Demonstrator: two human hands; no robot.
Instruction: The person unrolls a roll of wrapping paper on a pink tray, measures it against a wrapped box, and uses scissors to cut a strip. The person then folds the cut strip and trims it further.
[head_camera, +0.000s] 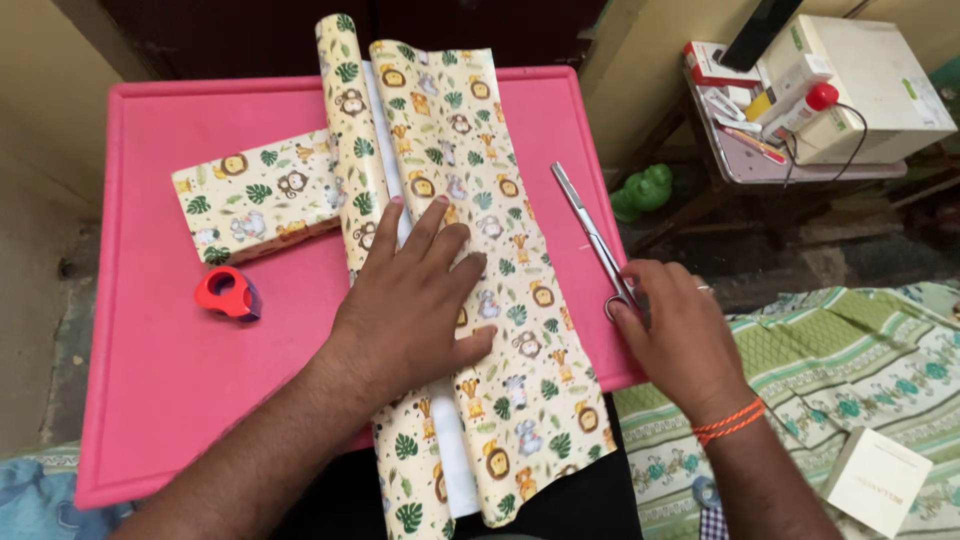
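Observation:
My left hand (415, 300) lies flat, fingers spread, on a long sheet of cream wrapping paper (480, 190) printed with animals and leaves, pressing it onto the pink table (160, 350). The paper's left edge is curled into a roll (350, 130). My right hand (680, 335) rests at the table's right edge with its fingers on the handles of steel scissors (590, 235), which lie shut on the table pointing away from me. A box wrapped in the same paper (260, 195) lies to the left of the roll.
A red tape dispenser (228, 292) sits on the table left of my left hand. A side table (740, 160) at the right holds a white box, tubes and small packets. A green patterned cloth (850, 370) and a small white card box (878, 480) lie at lower right.

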